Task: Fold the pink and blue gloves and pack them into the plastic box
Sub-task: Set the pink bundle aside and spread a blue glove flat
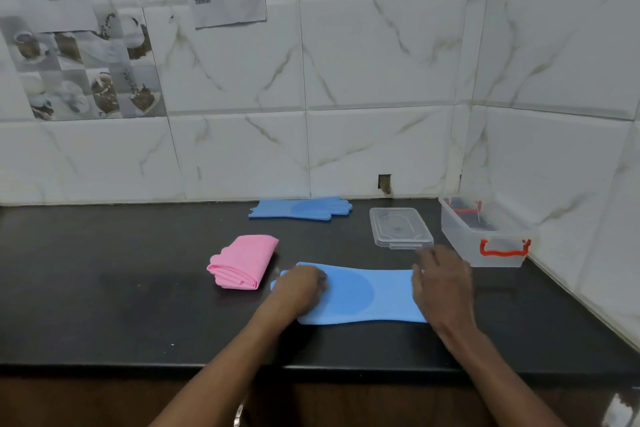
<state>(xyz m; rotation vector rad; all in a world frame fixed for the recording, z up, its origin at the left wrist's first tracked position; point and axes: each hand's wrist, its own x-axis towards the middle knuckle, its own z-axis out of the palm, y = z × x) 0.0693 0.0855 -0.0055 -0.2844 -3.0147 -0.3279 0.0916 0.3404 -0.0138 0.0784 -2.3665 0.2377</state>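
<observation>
**Black tabletop, one soft glove laid out for folding**

White marble-look wall tiles back a black tabletop [138, 305]. Near its front edge a flat blue rubbery glove [360, 295] lies lengthwise between both hands. The left hand [299, 288] curls its fingers over the finger end, gripping it. The right hand [441, 288] covers the cuff end, too blurred to tell whether it pinches or only presses. Light and limp, the glove should bend easily yet may spring open, so hold both ends and crease across the palm. A folded pink glove bundle [244, 262] sits left, a second blue glove [301, 209] far, and the clear plastic box with red handles [485, 236] right.
</observation>
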